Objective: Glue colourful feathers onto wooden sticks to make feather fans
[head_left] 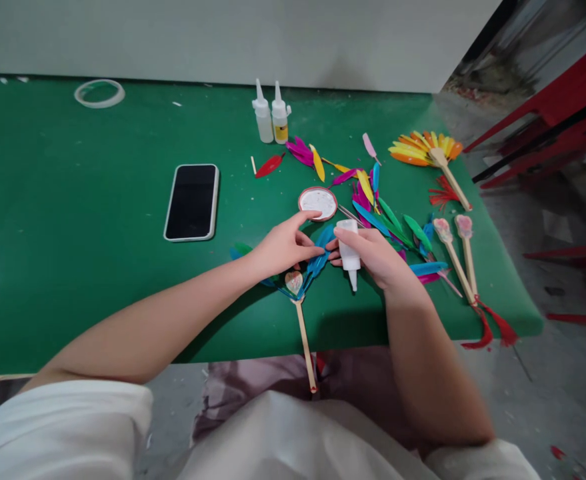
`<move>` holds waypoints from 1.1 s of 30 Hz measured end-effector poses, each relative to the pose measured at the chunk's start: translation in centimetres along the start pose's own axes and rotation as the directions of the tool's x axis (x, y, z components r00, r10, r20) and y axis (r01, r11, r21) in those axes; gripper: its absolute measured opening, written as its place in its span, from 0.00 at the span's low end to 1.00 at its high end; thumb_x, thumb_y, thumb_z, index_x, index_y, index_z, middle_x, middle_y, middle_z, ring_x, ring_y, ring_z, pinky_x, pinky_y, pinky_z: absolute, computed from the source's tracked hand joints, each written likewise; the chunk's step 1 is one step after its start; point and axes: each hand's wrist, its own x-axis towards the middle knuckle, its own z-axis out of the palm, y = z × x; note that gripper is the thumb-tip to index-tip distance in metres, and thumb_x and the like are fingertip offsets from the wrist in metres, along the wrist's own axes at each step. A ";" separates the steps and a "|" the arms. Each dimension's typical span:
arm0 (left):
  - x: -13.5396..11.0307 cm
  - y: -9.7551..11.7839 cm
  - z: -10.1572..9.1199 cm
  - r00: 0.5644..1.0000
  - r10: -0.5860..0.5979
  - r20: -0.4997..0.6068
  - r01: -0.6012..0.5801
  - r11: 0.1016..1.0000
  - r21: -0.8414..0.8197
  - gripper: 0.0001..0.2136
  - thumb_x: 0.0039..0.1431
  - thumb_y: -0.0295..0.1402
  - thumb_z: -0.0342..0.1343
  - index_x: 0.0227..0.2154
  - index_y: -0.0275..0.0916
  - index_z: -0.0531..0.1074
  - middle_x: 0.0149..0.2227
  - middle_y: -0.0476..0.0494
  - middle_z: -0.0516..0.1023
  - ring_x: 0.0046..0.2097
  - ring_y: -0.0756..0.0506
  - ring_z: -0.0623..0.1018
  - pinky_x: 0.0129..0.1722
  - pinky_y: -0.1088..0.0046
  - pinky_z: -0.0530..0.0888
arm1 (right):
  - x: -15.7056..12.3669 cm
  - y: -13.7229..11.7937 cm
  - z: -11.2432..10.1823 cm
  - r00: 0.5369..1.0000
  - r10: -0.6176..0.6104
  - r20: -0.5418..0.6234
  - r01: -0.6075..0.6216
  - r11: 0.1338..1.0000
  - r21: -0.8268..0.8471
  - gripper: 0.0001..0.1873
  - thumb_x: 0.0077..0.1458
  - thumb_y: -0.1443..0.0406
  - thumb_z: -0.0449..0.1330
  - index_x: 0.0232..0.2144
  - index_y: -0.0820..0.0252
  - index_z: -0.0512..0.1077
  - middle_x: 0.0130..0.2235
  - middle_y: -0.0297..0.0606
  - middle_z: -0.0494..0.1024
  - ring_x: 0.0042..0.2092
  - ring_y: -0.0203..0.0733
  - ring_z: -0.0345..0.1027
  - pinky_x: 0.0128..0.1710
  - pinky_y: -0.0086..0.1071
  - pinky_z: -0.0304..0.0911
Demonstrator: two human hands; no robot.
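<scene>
My left hand (285, 247) rests on the blue feathers of a half-made feather fan (297, 280). Its index finger stretches toward a small round lid (317, 203), and its other fingers pinch a blue feather (321, 250). The fan has a wooden stick handle (305, 343) that juts over the table's front edge. My right hand (373, 257) is wrapped around a small white glue bottle (349, 253), nozzle pointing down toward me, right beside the feather.
Loose coloured feathers (373, 200) lie scattered right of the lid. A finished yellow-orange fan (425, 150) and two stick handles (460, 257) lie at the right. Two glue bottles (271, 120), a phone (191, 201) and a tape ring (99, 93) sit on the green table (73, 200).
</scene>
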 end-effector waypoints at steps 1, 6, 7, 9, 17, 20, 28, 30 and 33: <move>0.0 0.1 0.0 1.000 -0.005 -0.001 0.005 1.000 0.013 0.32 0.48 0.28 0.60 0.56 0.42 0.56 0.24 0.51 0.72 0.21 0.52 0.70 0.17 0.81 0.67 | 0.0 0.0 0.0 1.000 -0.003 0.002 0.003 1.000 -0.006 0.19 0.44 0.51 0.62 0.25 0.63 0.75 0.24 0.39 0.76 0.26 0.37 0.71 0.28 0.29 0.68; 0.1 0.3 0.1 1.000 0.019 -0.004 -0.019 0.998 0.056 0.32 0.47 0.27 0.61 0.56 0.40 0.56 0.22 0.53 0.71 0.22 0.53 0.70 0.21 0.81 0.66 | 0.1 0.1 0.0 0.999 -0.030 -0.014 0.029 0.999 -0.027 0.21 0.43 0.50 0.63 0.26 0.63 0.75 0.25 0.38 0.76 0.25 0.35 0.69 0.27 0.30 0.68; 0.1 0.3 0.1 0.999 0.038 -0.001 -0.037 0.997 0.065 0.32 0.47 0.27 0.61 0.56 0.39 0.57 0.21 0.53 0.71 0.23 0.53 0.71 0.22 0.80 0.67 | 0.1 0.1 0.0 0.999 -0.036 -0.023 0.035 0.999 -0.019 0.20 0.43 0.50 0.63 0.26 0.63 0.75 0.25 0.38 0.76 0.25 0.35 0.69 0.27 0.30 0.68; 0.2 0.2 0.1 0.998 0.068 0.004 -0.068 0.994 0.084 0.32 0.47 0.28 0.61 0.56 0.38 0.57 0.21 0.53 0.71 0.24 0.52 0.71 0.24 0.80 0.67 | 0.1 0.0 0.1 0.999 -0.041 -0.035 0.041 0.999 -0.001 0.20 0.42 0.50 0.64 0.26 0.63 0.75 0.26 0.38 0.76 0.25 0.35 0.69 0.29 0.30 0.69; -0.2 0.2 -0.1 0.987 0.161 -0.025 -0.145 0.937 0.318 0.28 0.50 0.33 0.58 0.55 0.41 0.58 0.26 0.51 0.73 0.27 0.51 0.72 0.28 0.76 0.67 | 0.1 0.0 0.3 0.999 -0.030 -0.010 0.030 0.999 -0.018 0.21 0.42 0.50 0.63 0.28 0.63 0.76 0.25 0.38 0.76 0.26 0.36 0.70 0.29 0.30 0.69; -1.8 0.5 -0.5 0.961 0.275 -0.028 -0.211 0.795 0.569 0.19 0.55 0.35 0.54 0.50 0.41 0.65 0.33 0.47 0.75 0.33 0.48 0.73 0.33 0.73 0.67 | 0.0 0.0 0.4 0.999 -0.035 0.000 0.035 0.999 -0.011 0.21 0.43 0.50 0.63 0.28 0.64 0.76 0.27 0.38 0.76 0.27 0.36 0.70 0.29 0.30 0.69; -9.3 -2.3 1.3 0.763 0.633 0.130 -0.427 0.343 0.837 0.10 0.58 0.28 0.50 0.40 0.32 0.72 0.42 0.39 0.75 0.43 0.45 0.71 0.44 0.66 0.71 | 0.0 -0.1 0.4 0.999 -0.046 0.005 0.047 0.999 -0.010 0.21 0.42 0.50 0.63 0.27 0.64 0.76 0.29 0.39 0.76 0.27 0.35 0.69 0.30 0.29 0.69; -9.9 -3.0 2.2 0.768 0.627 0.131 -0.394 0.300 0.869 0.12 0.57 0.29 0.51 0.43 0.31 0.71 0.45 0.36 0.74 0.44 0.42 0.71 0.43 0.64 0.71 | 0.0 0.0 0.4 0.999 -0.044 0.002 0.044 0.999 -0.012 0.21 0.42 0.50 0.64 0.27 0.64 0.76 0.29 0.39 0.76 0.28 0.35 0.69 0.30 0.30 0.70; -9.9 -3.4 2.9 0.779 0.615 0.121 -0.347 0.263 0.900 0.14 0.57 0.32 0.51 0.44 0.31 0.71 0.47 0.35 0.73 0.45 0.40 0.71 0.40 0.61 0.73 | 0.1 0.0 0.4 0.999 -0.044 -0.006 0.044 0.999 -0.012 0.21 0.42 0.50 0.64 0.27 0.64 0.76 0.29 0.39 0.77 0.28 0.35 0.69 0.31 0.30 0.70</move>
